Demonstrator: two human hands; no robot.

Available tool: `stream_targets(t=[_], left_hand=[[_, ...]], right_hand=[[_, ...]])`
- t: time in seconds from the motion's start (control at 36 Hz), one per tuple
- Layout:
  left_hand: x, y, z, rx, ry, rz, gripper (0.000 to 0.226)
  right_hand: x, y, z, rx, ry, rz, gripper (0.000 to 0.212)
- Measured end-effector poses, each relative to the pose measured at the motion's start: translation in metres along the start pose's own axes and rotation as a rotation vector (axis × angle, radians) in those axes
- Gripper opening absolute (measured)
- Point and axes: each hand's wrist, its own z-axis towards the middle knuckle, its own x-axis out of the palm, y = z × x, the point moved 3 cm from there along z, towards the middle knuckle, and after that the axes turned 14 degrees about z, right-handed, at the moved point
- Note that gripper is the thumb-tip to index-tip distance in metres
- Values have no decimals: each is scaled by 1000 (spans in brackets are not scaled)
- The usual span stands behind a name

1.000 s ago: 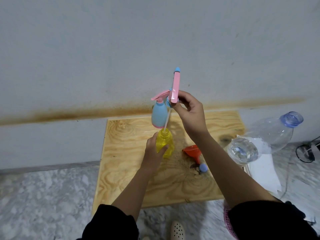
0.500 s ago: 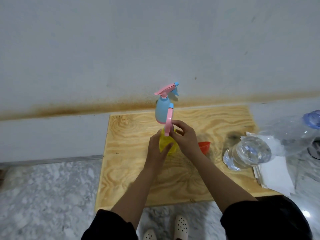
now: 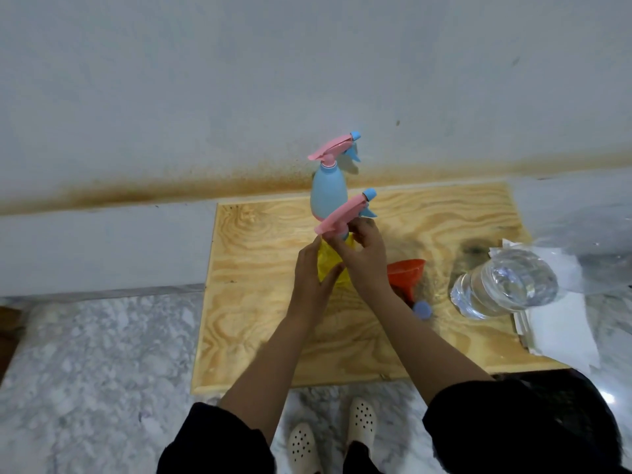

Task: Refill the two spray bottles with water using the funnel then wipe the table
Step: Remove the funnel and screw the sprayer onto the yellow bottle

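Note:
A yellow spray bottle [image 3: 327,265] stands near the middle of the wooden table [image 3: 260,323]. My left hand [image 3: 309,268] wraps its body. My right hand [image 3: 363,258] grips the collar of the pink spray head [image 3: 343,215], which sits on the bottle's neck with its blue nozzle pointing up and right. Behind it stands a light blue spray bottle [image 3: 327,193] with its own pink head on. An orange funnel [image 3: 405,275] lies on its side just right of my right wrist.
A large clear water bottle [image 3: 504,285] lies on its side at the table's right, its blue cap [image 3: 422,308] loose beside the funnel. White paper sheets [image 3: 561,323] sit under it at the right edge. The wall runs close behind; marble floor surrounds the table.
My right hand brought the pink spray head down from above the bottles, fed its tube into the yellow bottle and seated it on the neck. The left hand kept holding the bottle.

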Motion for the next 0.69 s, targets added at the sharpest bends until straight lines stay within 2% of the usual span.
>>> stream_targets(t=[0.25, 0.42, 0.56, 0.69], left_hand=[[4, 7, -2, 35, 3, -5, 65], [14, 12, -1, 1, 43, -94, 93], [16, 11, 4, -23, -10, -74, 89], [4, -2, 4, -12, 37, -34, 92]], right_hand=[[-7, -8, -1, 49, 209, 130, 28], [-9, -10, 2, 40, 182, 132, 26], [-7, -10, 6, 60, 134, 104, 21], [-7, 3, 10, 90, 129, 88, 26]])
